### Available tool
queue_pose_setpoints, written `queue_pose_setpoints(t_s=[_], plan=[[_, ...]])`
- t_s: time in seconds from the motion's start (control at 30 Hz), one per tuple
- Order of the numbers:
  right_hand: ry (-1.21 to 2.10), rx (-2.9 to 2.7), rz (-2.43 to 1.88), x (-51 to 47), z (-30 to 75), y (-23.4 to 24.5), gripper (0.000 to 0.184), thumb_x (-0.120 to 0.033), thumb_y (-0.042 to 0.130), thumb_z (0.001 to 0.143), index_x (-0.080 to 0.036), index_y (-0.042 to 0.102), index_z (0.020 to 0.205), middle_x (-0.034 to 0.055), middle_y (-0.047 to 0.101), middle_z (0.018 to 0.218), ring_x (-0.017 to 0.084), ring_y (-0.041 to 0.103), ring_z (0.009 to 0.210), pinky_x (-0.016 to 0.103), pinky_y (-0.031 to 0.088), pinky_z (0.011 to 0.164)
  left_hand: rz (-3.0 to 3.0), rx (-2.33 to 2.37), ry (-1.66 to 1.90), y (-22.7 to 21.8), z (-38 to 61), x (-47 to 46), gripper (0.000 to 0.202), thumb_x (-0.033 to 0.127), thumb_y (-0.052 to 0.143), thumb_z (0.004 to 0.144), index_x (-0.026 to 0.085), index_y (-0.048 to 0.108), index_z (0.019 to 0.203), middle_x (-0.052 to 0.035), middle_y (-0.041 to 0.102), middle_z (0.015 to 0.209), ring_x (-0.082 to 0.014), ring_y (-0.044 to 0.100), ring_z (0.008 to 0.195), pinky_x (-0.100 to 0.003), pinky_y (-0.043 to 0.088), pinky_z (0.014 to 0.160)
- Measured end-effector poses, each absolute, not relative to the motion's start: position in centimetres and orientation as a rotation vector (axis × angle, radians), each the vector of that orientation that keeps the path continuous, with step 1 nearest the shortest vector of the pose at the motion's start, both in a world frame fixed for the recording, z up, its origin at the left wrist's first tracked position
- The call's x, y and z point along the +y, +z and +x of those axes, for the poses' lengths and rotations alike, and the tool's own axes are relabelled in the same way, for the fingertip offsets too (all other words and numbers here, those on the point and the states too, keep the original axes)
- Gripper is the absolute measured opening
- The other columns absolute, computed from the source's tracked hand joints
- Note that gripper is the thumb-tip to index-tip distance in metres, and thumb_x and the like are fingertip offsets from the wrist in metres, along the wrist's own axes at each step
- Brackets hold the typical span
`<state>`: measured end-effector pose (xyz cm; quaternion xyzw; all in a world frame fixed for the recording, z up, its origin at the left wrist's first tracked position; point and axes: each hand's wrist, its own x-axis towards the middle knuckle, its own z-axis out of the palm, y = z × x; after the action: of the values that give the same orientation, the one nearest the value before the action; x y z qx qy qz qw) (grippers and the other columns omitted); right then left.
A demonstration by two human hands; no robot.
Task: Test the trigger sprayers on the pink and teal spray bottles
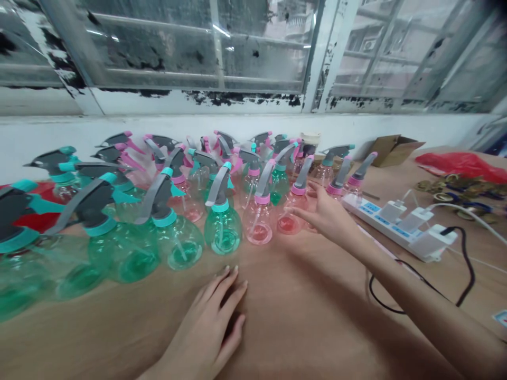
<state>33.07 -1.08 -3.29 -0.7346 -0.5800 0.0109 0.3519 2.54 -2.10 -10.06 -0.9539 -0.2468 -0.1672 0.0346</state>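
Note:
Several spray bottles stand in rows on a brown table (301, 316), green ones (222, 227) with teal collars at the left and pink ones (259, 224) with pink collars toward the right. My right hand (327, 214) reaches out to a pink spray bottle (292, 214), fingers stretched and touching its side, not closed round it. My left hand (216, 316) lies flat on the table in front of the bottles, fingers extended, holding nothing.
A white power strip (396, 227) with plugged adapters and a black cable (463, 274) lies right of my arm. Behind it are a cardboard box (394, 149), a red bag (461, 163) and several round caps (455, 192). A white wall and windows back the table.

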Motion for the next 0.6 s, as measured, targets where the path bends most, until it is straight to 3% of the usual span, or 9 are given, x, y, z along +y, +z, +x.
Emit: queue_pose_setpoints(t_s=[0.23,0.37,0.6], plan=[[-0.024,-1.554,-1.967,-0.2,32.3,-3.6,0.047,-0.046,0.061,0.081,-0.015,0.052,0.115,0.0182,0.068,0.109,0.037,0.066,0.096,0.040,0.049,0.069,-2.941,-0.762,-0.530,-10.1,2.5,-2.1,0.039,0.021,0.052,0.089,0.017,0.059,0.128,-0.0130,0.058,0.138,-0.0308,0.057,0.125,-0.048,0.055,0.096],[-0.067,-1.609,-1.985,-1.9,32.3,-3.2,0.044,-0.046,0.062,0.079,-0.017,0.050,0.111,0.0152,0.068,0.101,0.035,0.066,0.091,0.038,0.047,0.065,-2.959,-0.783,-0.558,-10.6,2.3,-2.0,0.040,0.023,0.051,0.090,0.019,0.056,0.130,-0.0116,0.057,0.140,-0.0298,0.055,0.127,-0.047,0.053,0.098],[-0.087,-1.701,-2.038,-6.7,31.4,-3.8,0.048,-0.060,0.057,0.082,-0.021,0.050,0.107,0.0096,0.068,0.088,0.031,0.067,0.073,0.036,0.045,0.057,-3.017,-0.854,-0.608,-11.0,2.2,-2.1,0.038,0.022,0.051,0.091,0.021,0.056,0.128,-0.0114,0.057,0.139,-0.0296,0.053,0.128,-0.048,0.051,0.101]])
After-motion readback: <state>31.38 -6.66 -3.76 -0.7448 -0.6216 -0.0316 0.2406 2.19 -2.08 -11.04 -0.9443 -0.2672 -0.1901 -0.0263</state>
